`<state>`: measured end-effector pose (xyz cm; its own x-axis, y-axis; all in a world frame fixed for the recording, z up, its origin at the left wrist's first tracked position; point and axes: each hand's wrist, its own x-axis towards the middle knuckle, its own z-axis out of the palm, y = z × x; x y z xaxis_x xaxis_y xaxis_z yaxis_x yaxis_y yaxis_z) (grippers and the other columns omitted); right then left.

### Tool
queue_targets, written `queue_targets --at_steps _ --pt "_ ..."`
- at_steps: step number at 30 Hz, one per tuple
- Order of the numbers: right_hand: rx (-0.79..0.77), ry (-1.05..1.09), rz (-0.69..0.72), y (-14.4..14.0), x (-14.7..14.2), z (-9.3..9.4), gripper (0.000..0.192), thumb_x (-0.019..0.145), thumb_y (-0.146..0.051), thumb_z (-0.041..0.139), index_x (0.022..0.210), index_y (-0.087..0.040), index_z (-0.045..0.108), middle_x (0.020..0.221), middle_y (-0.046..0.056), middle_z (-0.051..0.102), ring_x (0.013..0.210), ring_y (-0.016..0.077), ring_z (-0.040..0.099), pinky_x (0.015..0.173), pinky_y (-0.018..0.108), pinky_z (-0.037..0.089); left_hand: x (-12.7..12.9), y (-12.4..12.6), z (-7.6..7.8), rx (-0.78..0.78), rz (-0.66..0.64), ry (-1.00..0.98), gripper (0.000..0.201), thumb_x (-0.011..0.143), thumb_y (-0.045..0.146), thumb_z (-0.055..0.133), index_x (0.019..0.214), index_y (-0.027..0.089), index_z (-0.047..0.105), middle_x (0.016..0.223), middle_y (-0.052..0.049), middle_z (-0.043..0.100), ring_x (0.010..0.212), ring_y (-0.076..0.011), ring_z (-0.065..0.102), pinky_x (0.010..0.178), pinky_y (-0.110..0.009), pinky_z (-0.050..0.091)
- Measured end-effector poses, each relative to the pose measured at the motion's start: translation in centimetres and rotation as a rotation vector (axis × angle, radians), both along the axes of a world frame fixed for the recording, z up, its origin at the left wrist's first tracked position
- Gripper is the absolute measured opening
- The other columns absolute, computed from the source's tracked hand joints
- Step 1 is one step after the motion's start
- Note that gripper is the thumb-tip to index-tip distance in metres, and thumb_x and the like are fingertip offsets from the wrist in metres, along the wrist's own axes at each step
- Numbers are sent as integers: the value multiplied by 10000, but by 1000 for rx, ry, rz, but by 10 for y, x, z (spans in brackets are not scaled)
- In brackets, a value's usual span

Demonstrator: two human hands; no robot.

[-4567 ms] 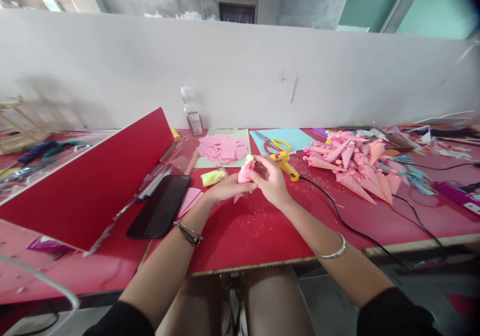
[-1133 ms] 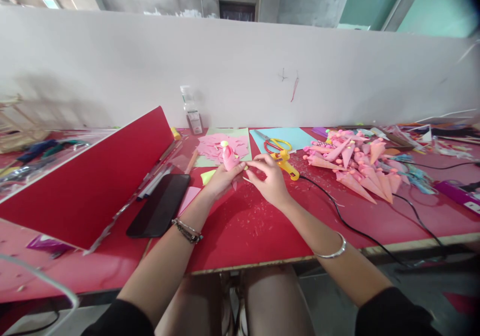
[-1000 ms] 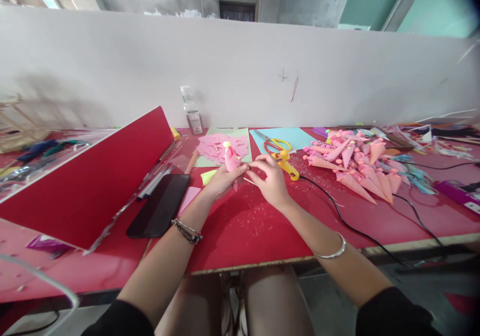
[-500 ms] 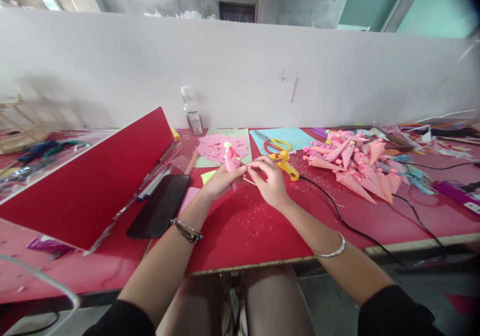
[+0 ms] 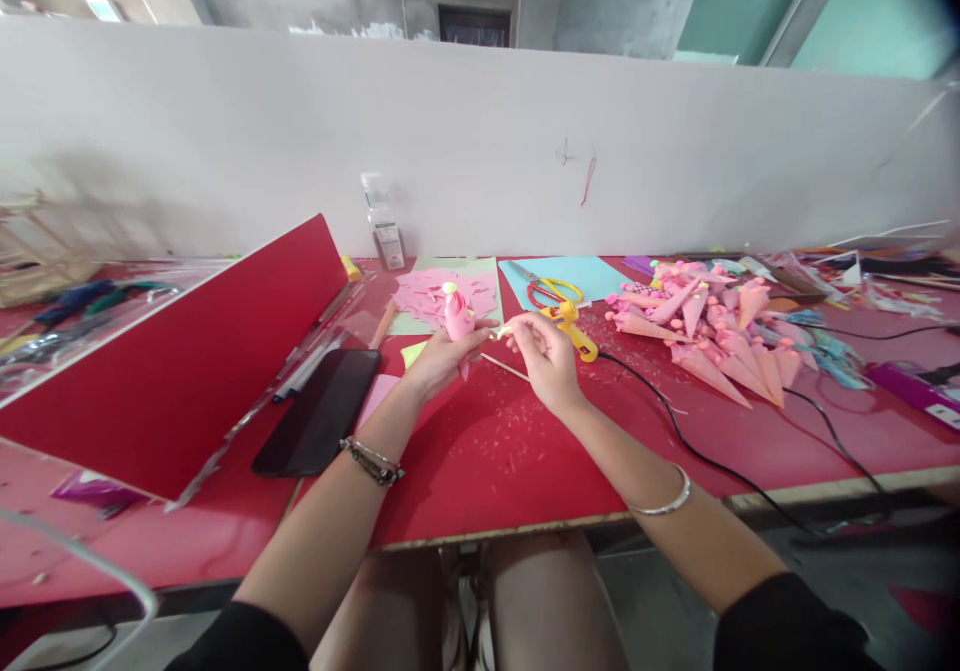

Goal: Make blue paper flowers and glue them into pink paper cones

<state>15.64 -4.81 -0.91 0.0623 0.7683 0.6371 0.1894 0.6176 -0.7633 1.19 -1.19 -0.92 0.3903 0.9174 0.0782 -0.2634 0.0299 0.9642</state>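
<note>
Right hand (image 5: 546, 351) lifted slightly since half a second ago, pinching a small yellow bit (image 5: 504, 331) beside the pink cone (image 5: 455, 317) pinched upright in left hand (image 5: 439, 358) above desk (image 5: 480, 451). I'd keep the cone steady, seat the bit squarely.

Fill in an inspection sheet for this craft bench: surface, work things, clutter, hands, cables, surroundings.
Surface: red table, speckled with scraps.
Work things: pink cone with yellow ball on top; thin stick.
Clutter: finished cones, scissors, glue gun, phone, pink paper pieces.
Hands: left hand grips the cone; right hand pinches the stick.
Cables: black cable runs from the glue gun.
Surroundings: white partition, red board.
</note>
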Motion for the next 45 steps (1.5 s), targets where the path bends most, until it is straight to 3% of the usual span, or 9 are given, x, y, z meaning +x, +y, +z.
queue_targets --at_steps 9,16,22,31,39,45 --pt "-59 70 84 -3 -3 2 89 779 -280 530 807 -196 519 802 25 616 738 132 621 701 290 508 0 -1 -1 58 -20 43 264 681 296 641 880 126 608 564 30 426 475 -43 307 438 -212 197" --pt "-99 97 115 -1 -2 0 119 778 -305 534 837 -203 517 779 19 638 721 137 637 669 285 520 0 -1 -1 110 -53 83 245 699 311 625 863 129 621 606 0 476 492 -51 313 447 -221 211" --pt "-49 50 103 0 0 1 200 846 -323 417 887 -206 574 723 12 624 641 112 610 635 270 517 0 0 -3 134 -65 79 252 709 310 616 897 142 623 630 4 481 504 -49 324 474 -219 217" --pt "-5 -10 -8 3 2 -1 203 842 -245 418 958 -224 583 869 36 609 736 128 599 706 289 504 2 -3 2 128 -36 128 249 687 310 629 874 146 626 592 16 474 486 -50 324 476 -228 218" --pt "41 -109 -95 2 4 1 283 818 -249 456 1066 -228 590 854 38 579 745 125 548 655 253 485 2 -8 6 110 14 207 253 675 304 635 849 125 598 553 27 447 503 -61 355 482 -222 250" --pt "0 -47 -30 3 3 -2 310 864 -284 377 1098 -219 570 796 29 606 666 111 573 648 262 484 2 -7 4 106 -5 193 201 676 287 632 799 131 599 581 25 454 511 -56 352 516 -232 269"
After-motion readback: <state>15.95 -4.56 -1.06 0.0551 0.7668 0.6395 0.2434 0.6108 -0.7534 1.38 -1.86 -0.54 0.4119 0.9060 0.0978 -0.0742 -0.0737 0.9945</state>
